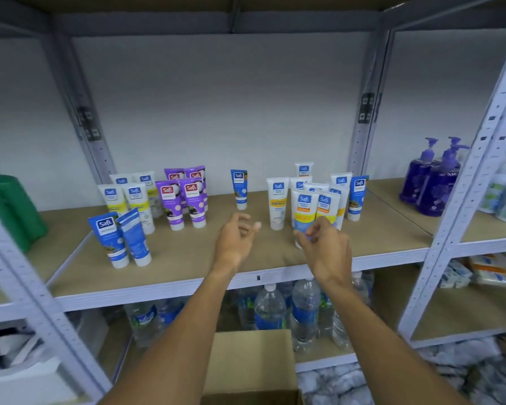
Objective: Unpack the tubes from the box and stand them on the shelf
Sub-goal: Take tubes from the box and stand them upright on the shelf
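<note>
**A:** In the head view, where do the tubes stand?

**B:** On the shelf (pixel 187 258), caps down. Two blue tubes (pixel 120 238) are at the front left, a little tilted. Behind them are the white-and-yellow tubes (pixel 113 197) and the purple tubes (pixel 181 200). A single blue tube (pixel 239 188) stands alone in the middle, and the white-and-orange tubes (pixel 278 200) crowd at the right.

**A:** And the box?

**B:** The cardboard box (pixel 251 361) is low in the picture, between the forearms. What is inside I cannot see.

**A:** The hands?

**B:** The left hand (pixel 235 238) hovers over the shelf board. Its grip is loose, the fingers half curled, holding nothing. The right hand (pixel 326 248) is at the front tube (pixel 303 209) of the right group, with its fingers curled against the lower part. Because of blur I cannot tell if the grip pinches the tube or only touches it.

**A:** Anything else?

**B:** Water bottles (pixel 269 308) stand on the shelf below, and purple pump bottles (pixel 433 179) are far right.
</note>
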